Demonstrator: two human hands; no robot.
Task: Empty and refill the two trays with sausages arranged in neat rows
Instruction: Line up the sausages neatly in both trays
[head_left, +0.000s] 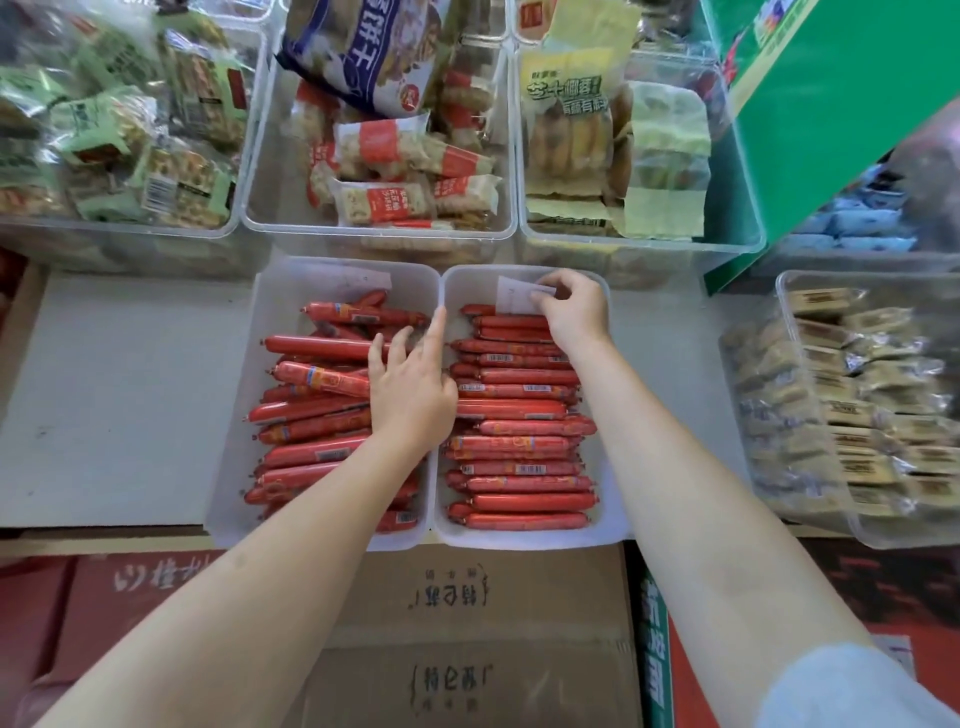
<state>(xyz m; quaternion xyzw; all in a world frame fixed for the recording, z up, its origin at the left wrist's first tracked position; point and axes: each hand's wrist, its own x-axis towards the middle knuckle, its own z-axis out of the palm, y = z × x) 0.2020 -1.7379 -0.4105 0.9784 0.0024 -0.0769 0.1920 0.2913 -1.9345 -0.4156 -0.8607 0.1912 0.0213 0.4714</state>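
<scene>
Two clear plastic trays stand side by side on the shelf. The left tray (236, 415) holds red sausages (306, 415) lying partly askew, with a paper slip (358, 280) at its far end. The right tray (608, 291) holds red sausages (519, 441) stacked in level rows. My left hand (410, 384) rests on the left tray's sausages with fingers spread, the index finger pointing along the wall between the trays. My right hand (571, 306) pinches a white paper slip (511, 299) at the far end of the right tray.
Clear bins of packaged snacks (379, 156) line the shelf behind the trays. A tray of wrapped cakes (841, 405) sits to the right, a green box (831, 104) above it. Cardboard cartons (467, 623) lie below the shelf's front edge. Bare grey shelf (119, 389) lies to the left.
</scene>
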